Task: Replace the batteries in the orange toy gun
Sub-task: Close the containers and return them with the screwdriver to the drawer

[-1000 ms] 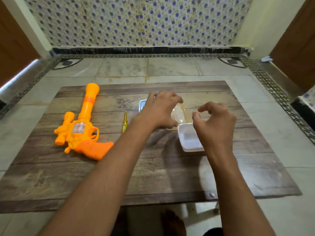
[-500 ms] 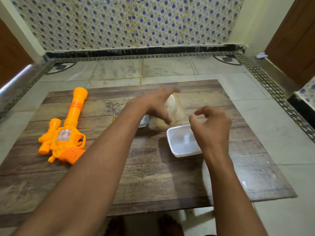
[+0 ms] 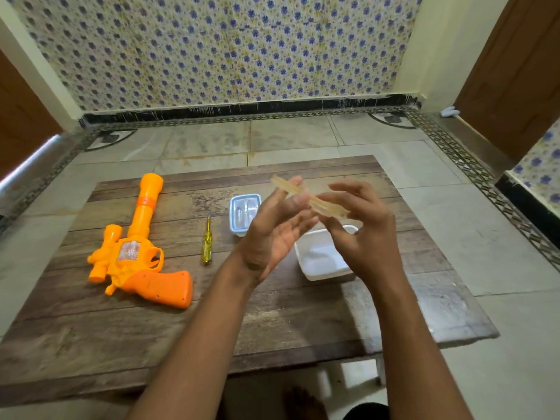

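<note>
The orange toy gun (image 3: 138, 253) lies flat on the left of the wooden table (image 3: 272, 322), barrel pointing away from me. A yellow-handled screwdriver (image 3: 207, 241) lies just right of it. Above the table's middle, both hands hold a translucent yellowish plastic box (image 3: 315, 201), tilted and blurred. My left hand (image 3: 272, 228) holds its left part with fairly straight fingers. My right hand (image 3: 360, 225) pinches its right end between fingers and thumb. No batteries are visible.
A small clear container with a blue rim (image 3: 242, 212) stands behind my left hand. Under my hands sits a white rectangular tray (image 3: 321, 259). The low table stands on a tiled floor, with a patterned wall behind and wooden doors at both sides.
My left hand has lifted the translucent box off the table and brought it up toward me. My right hand has closed in and taken its right end.
</note>
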{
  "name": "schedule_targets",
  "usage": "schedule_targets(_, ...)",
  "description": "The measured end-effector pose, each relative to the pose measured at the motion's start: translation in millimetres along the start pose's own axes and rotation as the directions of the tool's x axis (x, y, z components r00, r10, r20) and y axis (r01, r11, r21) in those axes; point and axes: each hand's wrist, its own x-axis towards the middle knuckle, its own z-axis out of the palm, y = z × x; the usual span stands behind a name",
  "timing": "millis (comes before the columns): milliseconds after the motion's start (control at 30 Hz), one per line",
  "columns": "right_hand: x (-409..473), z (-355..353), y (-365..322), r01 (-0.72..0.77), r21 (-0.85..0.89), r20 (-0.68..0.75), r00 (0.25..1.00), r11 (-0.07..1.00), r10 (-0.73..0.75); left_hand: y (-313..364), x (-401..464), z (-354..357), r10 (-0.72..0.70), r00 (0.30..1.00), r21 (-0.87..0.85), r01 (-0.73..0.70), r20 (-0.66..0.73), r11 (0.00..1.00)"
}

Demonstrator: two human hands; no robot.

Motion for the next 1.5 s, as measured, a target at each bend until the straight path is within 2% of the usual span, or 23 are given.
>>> schedule_targets(100, -2.4, -2.8, 0.6, 0.113, -0.097, -0.127, 0.984, 0.989, -0.125, -7.1, -7.7, 1.9, -0.022, 1.000, -0.010, 0.022, 0.007, 1.000)
schedule_targets(167, -2.4, -7.0, 2.7, 0.174, -0.192, -0.169, 0.964, 0.966, -0.207, -9.6, -9.8, 2.1, 0.035, 0.997, 0.087, -0.029, -0.069, 0.996)
schedule_targets(233, -1.8, -13.0, 7.7, 0.204, -0.280, -0.151, 0.956, 0.938, -0.253, -11.4, -11.8, 0.3, 0.153, 0.977, 0.245, -0.113, -0.148, 0.963)
schedule_targets(300, -1.0, -17.6, 13.1, 0.214, -0.331, -0.109, 0.959, 0.919, -0.263, -13.6, -15.0, -1.4, 0.275, 0.950, 0.436, -0.187, -0.147, 0.880)
schedule_targets(467, -3.3, -13.3, 19.2, 0.244, -0.364, 0.024, 0.967, 0.899, -0.253, -25.0, -17.0, 2.2, 0.313, 0.943, 0.739, -0.127, -0.118, 0.662)
schedule_targets(500, -2.8, -12.8, 20.5, 0.247, -0.363, 0.044, 0.968, 0.899, -0.248, -26.5, -16.1, 1.6, 0.330, 0.934, 0.752, -0.121, -0.133, 0.648)
schedule_targets(600, -2.4, -13.9, 23.7, 0.227, -0.338, 0.101, 0.974, 0.914, -0.204, -28.2, -13.9, -4.9, 0.303, 0.937, 0.709, -0.095, -0.173, 0.699)
schedule_targets(733, -5.4, -22.6, 27.7, 0.107, -0.269, 0.192, 0.980, 0.957, -0.056, -34.8, -13.4, -15.4, 0.225, 0.966, 0.676, -0.083, -0.125, 0.732)
schedule_targets(867, -10.8, -31.1, 33.9, -0.067, -0.266, 0.308, 0.939, 0.962, 0.151, -42.3, -14.9, -19.9, 0.249, 0.966, 0.791, -0.105, -0.062, 0.603)
schedule_targets(967, -13.1, -34.9, 34.0, -0.119, -0.273, 0.337, 0.918, 0.955, 0.211, -45.8, -16.8, -21.9, 0.235, 0.970, 0.873, -0.057, -0.068, 0.484)
schedule_targets(1167, -14.6, -38.4, 29.0, -0.203, -0.276, 0.393, 0.868, 0.939, 0.303, -48.5, -16.1, -21.9, 0.180, 0.982, 0.916, -0.022, -0.055, 0.400)
schedule_targets(1367, -15.5, -41.6, 30.1, -0.279, -0.239, 0.401, 0.844, 0.930, 0.356, -49.7, -15.5, -26.4, 0.162, 0.984, 0.890, -0.013, -0.069, 0.456)
schedule_targets(1500, -15.5, -49.2, 32.7, -0.289, -0.192, 0.500, 0.794, 0.938, 0.347, -49.0, -15.8, -29.6, 0.168, 0.984, 0.889, -0.019, -0.065, 0.458)
